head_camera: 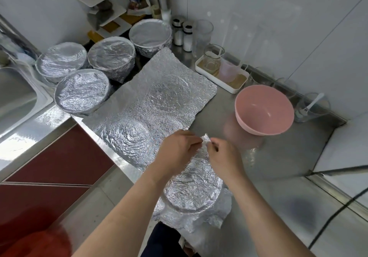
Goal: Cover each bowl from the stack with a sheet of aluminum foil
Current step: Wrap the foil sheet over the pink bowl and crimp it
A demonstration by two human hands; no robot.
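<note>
Head: left hand (179,149), right hand (223,155) pinch foil (195,191), far corner upturned.

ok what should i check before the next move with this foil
1. Grip: left hand and right hand both pinch the far edge of the foil sheet. ok
2. Sheet free of tears: too crumpled to judge. cannot tell
3. Bowl under that sheet: only a round imprint shows. cannot tell
4. Pink bowl uncovered, upright, to the right of the hands. ok
5. Four covered bowls grouped at the left, apart from the hands. ok
6. Spare foil lying flat on the counter. ok
</note>
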